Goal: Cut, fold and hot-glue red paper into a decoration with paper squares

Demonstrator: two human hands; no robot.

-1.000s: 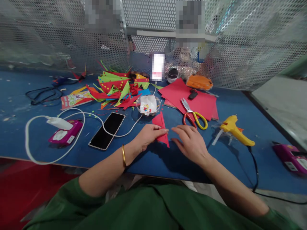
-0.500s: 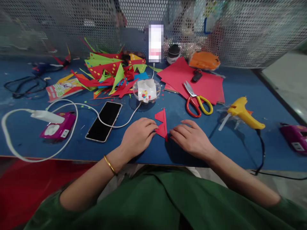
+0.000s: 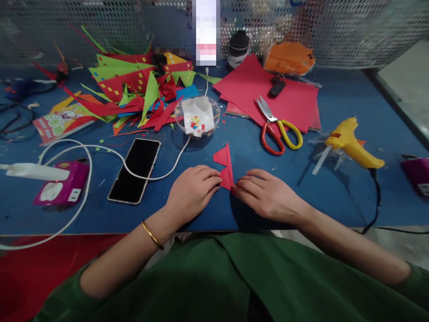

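Observation:
A small red paper piece (image 3: 225,157) lies on the blue table between my hands. It has a folded strip along its right side and notched, tooth-like points facing left. My left hand (image 3: 194,190), with a gold bangle at the wrist, is closed with its fingertips on the paper's lower left point. At the strip's lower right end, my right hand (image 3: 261,192) has its fingers drawn together, gripping the edge. Both thumbs are mostly hidden. Beyond the paper sit red-and-yellow-handled scissors (image 3: 273,129) and a clear bowl (image 3: 216,117) with white paper and coloured bits.
Coloured paper scraps (image 3: 125,85) are heaped at the back left. Red sheets (image 3: 298,105) lie at the back right, with a black key fob (image 3: 277,87) on top. A yellow glue gun (image 3: 351,145) rests right; a phone (image 3: 136,170) and a white cable (image 3: 90,188) lie left.
My right hand has moved left onto the paper's lower right edge, from just beside it. My left hand stays at the paper. The camera view has tilted down and come closer.

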